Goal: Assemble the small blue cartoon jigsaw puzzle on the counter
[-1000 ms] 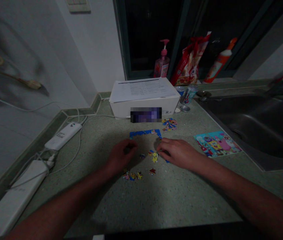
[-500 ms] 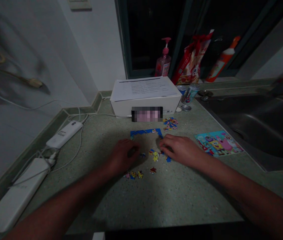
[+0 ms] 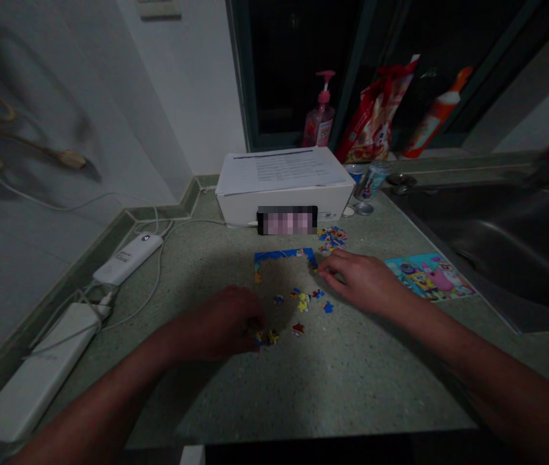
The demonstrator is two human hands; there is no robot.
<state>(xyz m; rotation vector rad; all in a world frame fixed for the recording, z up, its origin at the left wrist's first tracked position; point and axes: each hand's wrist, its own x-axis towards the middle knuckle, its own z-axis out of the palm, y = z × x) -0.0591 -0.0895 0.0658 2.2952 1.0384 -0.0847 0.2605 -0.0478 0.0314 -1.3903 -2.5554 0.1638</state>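
Both forearms reach in over the speckled countertop's front edge. The left hand curls over small jigsaw pieces, its grip unclear. The open right hand rests just beside the blue puzzle border, with the steel sink along the counter's right edge.

Left hand: bare, at lower centre of the frame, dim and shadowed, its outline soft.
Right hand: bare, right of centre, better lit, slim and long-fingered.
Left forearm: bare, smooth, reaching the lower left edge.
Right forearm: bare, slender, reaching the lower right edge.
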